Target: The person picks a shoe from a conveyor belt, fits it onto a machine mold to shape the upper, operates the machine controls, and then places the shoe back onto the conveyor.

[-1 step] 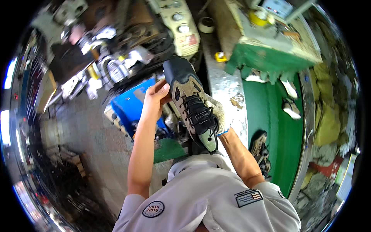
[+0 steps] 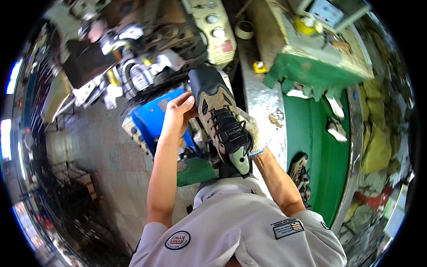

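Bare left hand point(image 2: 178, 112) and knit-gloved right hand point(image 2: 250, 131) clasp a tan suede, black-laced shoe point(image 2: 220, 120).

Bright daylight, heavy fisheye edge distortion

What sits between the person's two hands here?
In the head view, a tan-and-black laced shoe lies between them: the bare left hand grips one side, and the gloved right hand holds the other.

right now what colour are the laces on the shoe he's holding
Black laces on the tan and black shoe, clearest in the head view.
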The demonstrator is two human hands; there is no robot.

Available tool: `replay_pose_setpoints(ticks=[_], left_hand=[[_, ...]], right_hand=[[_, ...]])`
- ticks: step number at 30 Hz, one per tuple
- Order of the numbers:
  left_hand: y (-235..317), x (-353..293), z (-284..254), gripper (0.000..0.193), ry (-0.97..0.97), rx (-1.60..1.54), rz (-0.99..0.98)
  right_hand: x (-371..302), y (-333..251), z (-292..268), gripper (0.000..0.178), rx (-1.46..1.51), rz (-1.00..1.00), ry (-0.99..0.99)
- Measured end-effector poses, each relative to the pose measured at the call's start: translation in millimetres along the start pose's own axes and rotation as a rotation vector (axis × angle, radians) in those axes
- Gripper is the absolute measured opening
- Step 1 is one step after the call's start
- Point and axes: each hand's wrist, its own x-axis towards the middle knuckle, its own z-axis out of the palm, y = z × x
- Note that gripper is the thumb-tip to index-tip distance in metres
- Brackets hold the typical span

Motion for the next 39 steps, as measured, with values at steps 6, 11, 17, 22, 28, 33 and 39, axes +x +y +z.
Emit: replay_pose_setpoints(ticks=[6, 11, 17, 22, 28, 33, 39], left_hand=[[15, -32, -82, 0.013, 0.272, -0.072, 0.106], [24, -41, -114, 0.021, 0.551, -0.109, 0.161], [42, -41, -134, 0.035, 0.669, -0.169, 0.264], [59, -30, -148, 0.041, 0.651, -0.221, 0.333], [46, -10, -165, 0.044, 0.591, -0.316, 0.422], [27, -19, -148, 0.033, 0.525, -0.331, 0.287], [0, -17, -126, 0.044, 0.406, -0.549, 0.101]], right_hand=[[44, 39, 55, 0.063, -0.087, 0.083, -0.031], [82, 70, 83, 0.058, -0.23, 0.111, -0.034], [121, 100, 104, 0.055, -0.301, 0.038, 0.015], [144, 108, 123, 0.054, -0.262, -0.018, -0.025], [171, 138, 124, 0.044, -0.191, -0.158, -0.022], [175, 150, 125, 0.036, -0.113, 0.008, 0.082], [183, 145, 113, 0.033, -0.278, -0.034, 0.151]])
